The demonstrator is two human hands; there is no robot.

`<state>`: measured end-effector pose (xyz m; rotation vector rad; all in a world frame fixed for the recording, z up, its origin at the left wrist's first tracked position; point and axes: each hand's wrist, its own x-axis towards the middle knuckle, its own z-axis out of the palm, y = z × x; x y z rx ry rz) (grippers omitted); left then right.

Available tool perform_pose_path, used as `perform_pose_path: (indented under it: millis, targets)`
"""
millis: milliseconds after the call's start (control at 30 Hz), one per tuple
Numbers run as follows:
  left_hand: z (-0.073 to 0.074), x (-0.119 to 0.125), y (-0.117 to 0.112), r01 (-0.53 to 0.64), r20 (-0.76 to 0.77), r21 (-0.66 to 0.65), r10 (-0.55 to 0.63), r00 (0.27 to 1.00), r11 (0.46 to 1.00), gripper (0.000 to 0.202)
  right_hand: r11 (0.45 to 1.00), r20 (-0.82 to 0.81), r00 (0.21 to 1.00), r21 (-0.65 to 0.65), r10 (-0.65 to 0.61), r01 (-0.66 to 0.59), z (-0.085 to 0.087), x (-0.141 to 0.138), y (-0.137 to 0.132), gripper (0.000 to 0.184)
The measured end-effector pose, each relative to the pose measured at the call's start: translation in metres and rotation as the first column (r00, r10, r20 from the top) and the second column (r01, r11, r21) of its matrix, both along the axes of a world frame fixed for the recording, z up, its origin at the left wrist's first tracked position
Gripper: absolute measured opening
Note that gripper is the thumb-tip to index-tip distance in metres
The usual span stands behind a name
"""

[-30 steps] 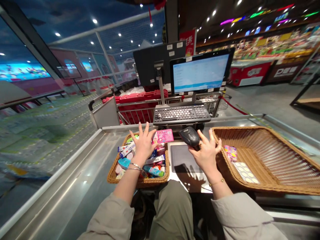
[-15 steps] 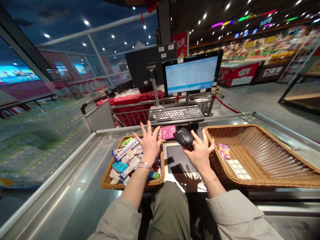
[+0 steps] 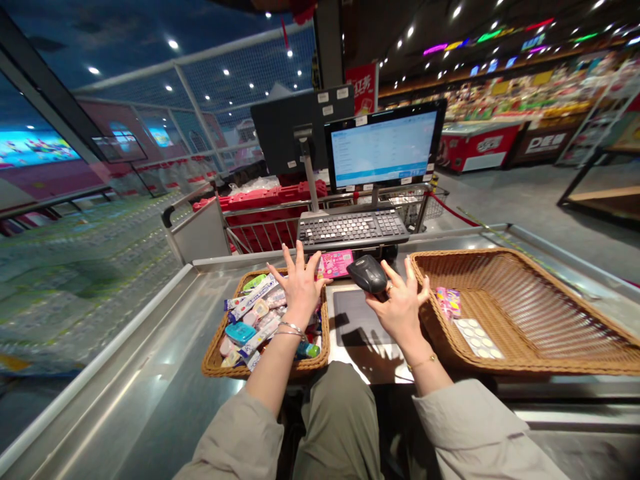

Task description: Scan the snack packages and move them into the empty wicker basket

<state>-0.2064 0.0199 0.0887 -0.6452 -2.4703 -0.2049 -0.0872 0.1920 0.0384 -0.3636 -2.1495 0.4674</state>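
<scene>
My left hand (image 3: 299, 285) is held up with fingers spread over a small wicker basket (image 3: 215, 360) full of several colourful small packets. A pink packet (image 3: 336, 264) lies just beyond its fingertips. My right hand (image 3: 400, 301) is also raised with fingers spread, above a flat grey scanner plate (image 3: 353, 319). A black handheld scanner (image 3: 367, 274) sits right at its thumb and forefinger. Neither hand holds anything.
A large wicker basket (image 3: 530, 293) on the right holds a pink packet (image 3: 449, 302) and a sheet of round stickers (image 3: 477, 337). Behind are a keyboard (image 3: 351, 228), a lit monitor (image 3: 384, 150) and a red cart (image 3: 265, 213). The steel counter (image 3: 150, 387) stretches to the left.
The view shifted a little a second ago, so everything sits lower left in frame. Both hands stay raised and spread; nothing has moved in the last half second.
</scene>
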Motion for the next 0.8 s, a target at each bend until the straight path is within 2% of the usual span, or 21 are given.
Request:
perform_pose_path:
  millis: [800]
  targets:
    - [0.0051, 0.0062, 0.009, 0.022, 0.009, 0.018, -0.023, 1.0, 1.0, 0.074, 0.999, -0.007, 0.999, 0.007, -0.042, 0.042, 0.0081, 0.0088, 0.0015, 0.022]
